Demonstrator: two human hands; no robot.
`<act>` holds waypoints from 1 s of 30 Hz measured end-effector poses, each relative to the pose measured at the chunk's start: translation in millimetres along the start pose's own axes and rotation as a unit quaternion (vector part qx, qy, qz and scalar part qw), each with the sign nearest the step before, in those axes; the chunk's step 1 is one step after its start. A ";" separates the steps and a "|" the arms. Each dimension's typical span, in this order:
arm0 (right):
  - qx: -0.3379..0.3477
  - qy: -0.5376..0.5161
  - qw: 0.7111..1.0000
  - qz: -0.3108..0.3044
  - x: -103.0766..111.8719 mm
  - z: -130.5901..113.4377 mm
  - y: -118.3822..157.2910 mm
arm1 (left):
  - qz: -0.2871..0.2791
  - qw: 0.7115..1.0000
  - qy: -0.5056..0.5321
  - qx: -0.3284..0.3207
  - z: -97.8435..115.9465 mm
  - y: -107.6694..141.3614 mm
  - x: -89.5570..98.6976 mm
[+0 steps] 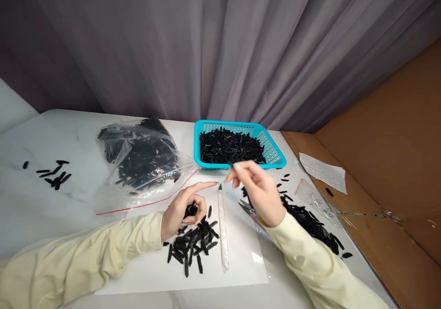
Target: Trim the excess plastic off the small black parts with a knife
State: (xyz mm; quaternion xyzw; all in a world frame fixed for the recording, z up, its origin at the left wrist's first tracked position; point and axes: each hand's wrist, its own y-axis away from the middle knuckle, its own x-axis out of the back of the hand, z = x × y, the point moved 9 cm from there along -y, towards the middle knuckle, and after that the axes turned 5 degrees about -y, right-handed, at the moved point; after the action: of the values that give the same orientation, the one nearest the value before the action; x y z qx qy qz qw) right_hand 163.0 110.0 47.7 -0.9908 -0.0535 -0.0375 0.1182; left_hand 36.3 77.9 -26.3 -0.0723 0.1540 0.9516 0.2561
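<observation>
My left hand (186, 203) has its index finger stretched out, while its other fingers curl round several thin black strips (190, 211). Under it, more strips lie in a loose pile (193, 244) on a white sheet (241, 272). My right hand (258, 185) hovers near the front rim of a turquoise basket (237, 166); its fingers are drawn together and slightly blurred, and what they pinch is not clear. Between the hands lies a slim white craft knife (223, 235), its dark tip pointing away from me. Metal scissors (247, 208) are partly hidden beneath my right hand.
Black strips (230, 145) fill the basket. A clear zip bag (148, 157) of strips lies left of it. Another pile (310, 226) spreads at the right, beside a small clear bag (313, 198). Several strips (57, 175) lie far left. A paper slip (324, 171) rests on cardboard.
</observation>
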 end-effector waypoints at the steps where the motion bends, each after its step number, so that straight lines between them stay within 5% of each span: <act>1: 0.039 0.069 0.997 0.010 6.3 -12.3 -10.2 | -0.006 1.000 0.008 0.004 0.3 -0.5 -1.2; 4: 0.162 0.268 0.950 0.003 1.7 -41.9 -26.0 | -0.020 1.000 0.021 0.004 2.5 -2.2 -3.4; 6: 0.208 0.345 0.914 -0.050 -19.9 -46.6 -20.2 | -0.035 0.999 0.029 0.000 2.8 -3.6 -5.8; 9: 0.211 0.342 0.891 -0.213 -66.6 -32.7 9.1 | -0.063 0.997 0.037 -0.008 0.5 -5.4 -10.6; 11: 0.190 0.322 0.890 -0.260 -85.6 -22.3 27.5 | -0.058 0.997 0.042 -0.012 -1.6 -6.0 -10.1; 22: 0.116 0.308 0.923 -0.199 -87.9 -2.3 39.0 | -0.013 0.999 0.027 0.010 -9.1 -3.5 -4.4; 30: 0.059 0.196 0.967 -0.151 -79.9 1.6 36.0 | -0.001 1.000 -0.019 0.009 0.9 1.1 -6.4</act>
State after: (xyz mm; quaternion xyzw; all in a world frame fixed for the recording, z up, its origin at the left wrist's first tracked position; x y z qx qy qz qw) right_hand 88.0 67.8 31.0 -0.9358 -0.1808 -0.2450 0.1777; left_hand 41.2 74.3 -23.8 -0.0520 0.1572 0.9512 0.2605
